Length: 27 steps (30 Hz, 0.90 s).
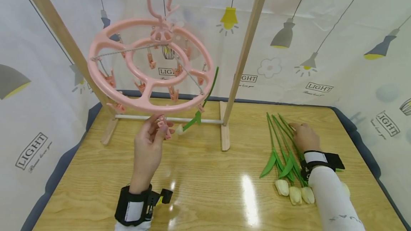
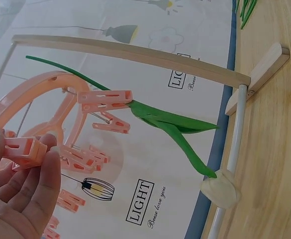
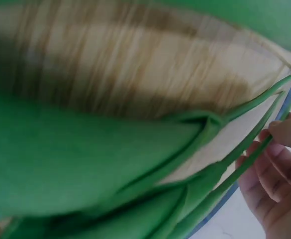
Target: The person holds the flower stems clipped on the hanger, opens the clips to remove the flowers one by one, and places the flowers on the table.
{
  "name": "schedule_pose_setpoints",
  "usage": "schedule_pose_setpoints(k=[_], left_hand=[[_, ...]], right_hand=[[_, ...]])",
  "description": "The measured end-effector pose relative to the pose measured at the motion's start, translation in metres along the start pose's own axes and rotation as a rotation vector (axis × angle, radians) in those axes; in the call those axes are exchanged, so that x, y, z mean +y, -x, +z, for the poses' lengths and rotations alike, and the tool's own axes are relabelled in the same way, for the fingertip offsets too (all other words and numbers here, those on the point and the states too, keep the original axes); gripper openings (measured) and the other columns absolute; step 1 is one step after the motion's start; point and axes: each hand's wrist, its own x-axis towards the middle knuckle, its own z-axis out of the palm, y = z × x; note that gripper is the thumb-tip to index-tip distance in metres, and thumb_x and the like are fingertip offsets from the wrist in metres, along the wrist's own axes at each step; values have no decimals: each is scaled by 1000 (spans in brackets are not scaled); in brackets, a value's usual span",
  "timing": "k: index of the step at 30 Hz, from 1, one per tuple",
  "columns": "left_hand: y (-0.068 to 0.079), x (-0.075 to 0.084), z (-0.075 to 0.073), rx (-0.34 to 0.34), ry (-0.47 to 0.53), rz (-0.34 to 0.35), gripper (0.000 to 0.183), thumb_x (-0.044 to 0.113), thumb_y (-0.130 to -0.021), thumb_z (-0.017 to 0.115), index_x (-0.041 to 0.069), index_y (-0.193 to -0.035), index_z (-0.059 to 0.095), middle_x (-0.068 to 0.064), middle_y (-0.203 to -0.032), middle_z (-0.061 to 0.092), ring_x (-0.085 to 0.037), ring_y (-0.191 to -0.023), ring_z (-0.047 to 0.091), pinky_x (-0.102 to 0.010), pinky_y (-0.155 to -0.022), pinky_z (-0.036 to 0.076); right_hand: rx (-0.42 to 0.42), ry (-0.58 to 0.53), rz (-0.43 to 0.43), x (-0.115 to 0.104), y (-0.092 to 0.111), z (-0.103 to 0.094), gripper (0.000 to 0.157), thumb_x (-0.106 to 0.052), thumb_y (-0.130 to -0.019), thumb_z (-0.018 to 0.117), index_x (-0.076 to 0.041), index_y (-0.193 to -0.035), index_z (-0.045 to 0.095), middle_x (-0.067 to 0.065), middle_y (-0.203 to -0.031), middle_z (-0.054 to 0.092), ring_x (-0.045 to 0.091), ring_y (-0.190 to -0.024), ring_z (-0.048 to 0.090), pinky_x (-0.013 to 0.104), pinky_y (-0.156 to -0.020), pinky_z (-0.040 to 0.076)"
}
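A pink round clip hanger (image 1: 160, 109) hangs by its hook from a rack's white top bar. My left hand (image 1: 148, 149) pinches one of its pink clothespins (image 2: 21, 152) between thumb and fingers, below the ring's front edge. To the right of that hand, a white artificial tulip (image 2: 220, 189) hangs head down, its green stem caught in another clothespin (image 2: 105, 99). Over on the right, my right hand (image 1: 306, 138) pinches the green stem (image 3: 244, 177) of a tulip lying among several white tulips (image 1: 295, 195), whose heads point toward me.
The rack has wooden posts (image 1: 245, 56), wooden feet (image 1: 225, 142) and a low white crossbar (image 1: 208, 121). It stands at the back left of the wooden table (image 1: 205, 174). A lamp-printed cloth (image 1: 321, 13) rises behind and beside the table.
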Motion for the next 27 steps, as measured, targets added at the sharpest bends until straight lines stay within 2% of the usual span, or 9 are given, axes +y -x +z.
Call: schedule_pose_setpoints(k=[5, 8, 14, 19, 22, 27], left_hand=[[1, -1, 1, -2, 10, 6, 33, 6, -101, 53, -3, -132, 53, -26, -102, 66, -2, -80, 66, -17, -72, 56], [1, -1, 1, 0, 2, 12, 32, 7, -101, 53, -3, -131, 53, -24, -101, 66, -1, -80, 66, -17, -71, 56], [0, 0, 1, 0, 5, 14, 32, 6, -101, 54, -4, -131, 53, -24, -101, 67, -4, -80, 67, -16, -70, 55], [0, 0, 3, -7, 19, 4, 31, 6, -100, 54, -4, -130, 53, -23, -102, 67, -3, -80, 66, -16, -70, 55], [0, 1, 3, -7, 17, -4, 31, 6, -100, 54, -4, -130, 53, -22, -102, 68, -2, -79, 66, -16, -69, 55], [0, 2, 3, -7, 8, 0, 33, 6, -100, 55, -2, -132, 54, -22, -103, 68, -3, -80, 66, -16, -68, 55]], right_hand=[[-134, -48, 49, 0, -4, 2, 50, 5, -90, 49, 2, -139, 50, 37, -110, 54, 39, -78, 57, 41, -55, 45], [-199, -66, 55, 3, -7, 4, 55, 6, -87, 51, 4, -142, 45, 37, -112, 51, 40, -85, 55, 42, -61, 45], [-163, -78, 25, 5, -7, 5, 53, 10, -86, 50, 10, -139, 45, 38, -108, 53, 41, -85, 57, 44, -64, 46], [-150, -69, 18, 3, -4, 2, 43, 10, -87, 50, 15, -129, 51, 38, -108, 56, 46, -91, 58, 47, -67, 49], [-170, -46, 4, 2, -3, -1, 39, 8, -88, 49, 15, -126, 53, 39, -110, 58, 50, -97, 58, 51, -71, 50], [-229, -30, 1, 1, -4, -6, 41, 2, -91, 45, 15, -130, 50, 41, -119, 55, 55, -106, 54, 58, -81, 49]])
